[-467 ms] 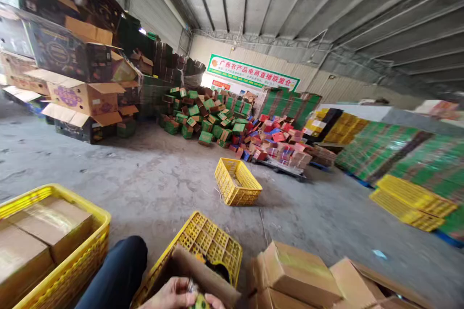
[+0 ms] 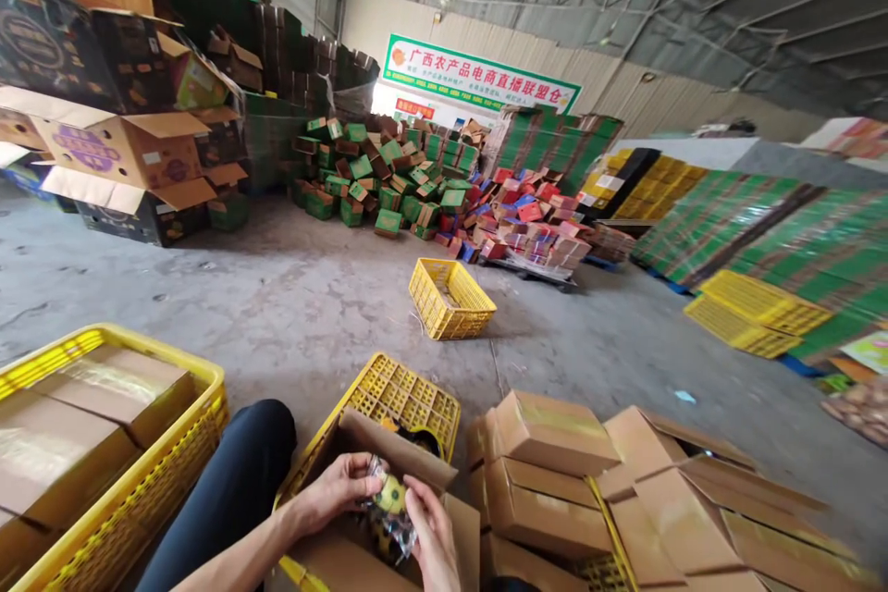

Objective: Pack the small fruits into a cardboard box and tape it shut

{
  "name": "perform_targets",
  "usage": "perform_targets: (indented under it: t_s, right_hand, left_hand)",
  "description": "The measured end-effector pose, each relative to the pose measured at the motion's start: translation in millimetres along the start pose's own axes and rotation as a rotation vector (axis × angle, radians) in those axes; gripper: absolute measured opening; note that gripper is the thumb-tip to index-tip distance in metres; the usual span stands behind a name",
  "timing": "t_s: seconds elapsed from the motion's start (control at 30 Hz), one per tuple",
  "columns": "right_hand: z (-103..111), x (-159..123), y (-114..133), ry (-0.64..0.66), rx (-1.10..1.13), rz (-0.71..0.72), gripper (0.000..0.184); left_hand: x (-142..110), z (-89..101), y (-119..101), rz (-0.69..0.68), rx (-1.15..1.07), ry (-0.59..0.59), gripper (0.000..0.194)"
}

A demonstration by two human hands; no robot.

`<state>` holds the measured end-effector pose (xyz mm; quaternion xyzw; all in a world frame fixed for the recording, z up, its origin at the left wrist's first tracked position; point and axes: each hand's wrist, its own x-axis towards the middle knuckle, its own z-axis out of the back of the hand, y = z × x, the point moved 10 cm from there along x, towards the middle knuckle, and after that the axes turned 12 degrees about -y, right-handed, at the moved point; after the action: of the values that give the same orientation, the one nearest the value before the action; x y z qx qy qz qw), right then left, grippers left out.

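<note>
My left hand [image 2: 347, 487] pinches one side of a clear plastic bag with a round yellow-green item [image 2: 390, 494] with dark spots inside; its exact kind is unclear. On the other side, my right hand [image 2: 434, 532] has its fingers closed on the same bag. Both hands are above an open cardboard box [image 2: 333, 564] with raised flaps. Dark and yellow contents show in the box below the bag, mostly hidden. An upturned yellow plastic crate [image 2: 388, 393] is under the box, and a black and yellow object [image 2: 423, 437] lies behind the flap.
A yellow crate [image 2: 216, 379] of taped cartons stands at left, beside my knee [image 2: 256, 444]. Stacked cardboard boxes [image 2: 555, 435] are close on the right. Ahead, another yellow crate [image 2: 454, 301] sits on the concrete floor, before heaps of green boxes [image 2: 395, 171] and red boxes [image 2: 531, 213].
The view has tilted downward, so more of both hands and the open box shows. The bagged item stays between my fingers and is now seen more fully.
</note>
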<state>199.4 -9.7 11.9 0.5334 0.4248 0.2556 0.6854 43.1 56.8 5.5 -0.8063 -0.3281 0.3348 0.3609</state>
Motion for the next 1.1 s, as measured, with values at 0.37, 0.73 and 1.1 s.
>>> perform_targets:
  t_s: [0.37,0.73,1.1]
  right_hand:
    - [5,4,1,-0.011,0.07,-0.027,0.067]
    - [-4,-7,1,0.031,0.059,-0.092,0.077]
    - [6,-3,18,-0.046,0.044,0.039,0.071]
  left_hand:
    - [-9,-10.6,-6,-0.004,0.064,0.045,0.053]
    - [-5,-9.2,-5,-0.049,0.066,0.076,0.045]
    - [-9,-10.3,2,0.032,0.052,0.065,0.056]
